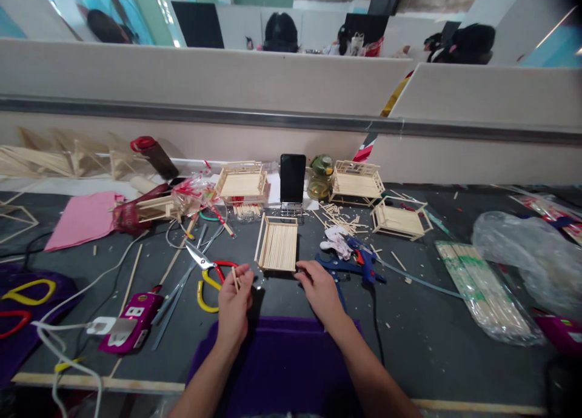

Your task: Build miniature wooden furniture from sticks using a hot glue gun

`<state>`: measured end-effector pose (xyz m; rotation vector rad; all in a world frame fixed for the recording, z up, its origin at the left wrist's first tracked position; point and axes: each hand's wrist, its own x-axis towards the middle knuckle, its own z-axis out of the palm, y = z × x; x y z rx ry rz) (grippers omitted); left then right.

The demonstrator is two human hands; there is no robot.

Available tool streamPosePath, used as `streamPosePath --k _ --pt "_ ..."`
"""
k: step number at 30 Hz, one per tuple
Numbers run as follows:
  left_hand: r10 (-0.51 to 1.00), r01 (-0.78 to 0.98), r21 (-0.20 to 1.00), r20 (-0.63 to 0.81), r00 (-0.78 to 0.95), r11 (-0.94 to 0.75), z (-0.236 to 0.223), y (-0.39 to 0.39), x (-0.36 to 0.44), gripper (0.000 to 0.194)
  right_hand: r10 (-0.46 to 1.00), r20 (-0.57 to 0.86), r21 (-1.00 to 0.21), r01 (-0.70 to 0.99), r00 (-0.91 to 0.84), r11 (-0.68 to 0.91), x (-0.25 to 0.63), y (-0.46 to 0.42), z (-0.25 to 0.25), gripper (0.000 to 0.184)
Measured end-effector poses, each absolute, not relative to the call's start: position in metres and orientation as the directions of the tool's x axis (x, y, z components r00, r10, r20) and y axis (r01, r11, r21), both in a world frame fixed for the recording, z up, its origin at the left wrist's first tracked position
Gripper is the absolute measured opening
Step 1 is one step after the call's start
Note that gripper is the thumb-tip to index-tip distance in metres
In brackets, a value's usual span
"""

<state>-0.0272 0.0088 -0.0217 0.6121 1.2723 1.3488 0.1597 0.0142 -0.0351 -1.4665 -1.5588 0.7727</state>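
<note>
A small bed-like frame built of wooden sticks point(278, 248) stands on the dark table before me, with a slatted base and low rails. My left hand point(235, 294) is just left of its near edge, closed on a short wooden stick point(235, 280). At the frame's near right corner are the fingertips of my right hand point(317, 288), closed around that corner; the exact contact is small and partly hidden. Beside my left hand lie scissors point(204, 263) with red and yellow handles. A blue hot glue gun point(366, 266) rests to the right of my right hand.
Similar stick frames stand at the back left point(240, 185), back right point(357, 183) and right point(402, 218). A phone point(293, 179) stands behind the work. Loose stick pieces point(341, 218), a bagged bundle of sticks point(484, 291), a magenta power box point(131, 324) and white cables point(97, 294) surround it.
</note>
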Motion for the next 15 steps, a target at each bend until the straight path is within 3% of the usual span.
streamPosePath --k 4,15 --pt "0.946 -0.134 0.956 -0.281 -0.162 0.261 -0.034 0.030 -0.040 0.057 0.996 -0.003 -0.948 0.317 0.084 -0.029 0.156 0.020 -0.042 0.017" --pt "0.986 0.226 0.969 -0.062 -0.153 0.096 -0.051 0.039 -0.038 0.029 0.980 -0.167 -0.975 0.132 0.110 -0.181 0.146 0.024 -0.051 0.026"
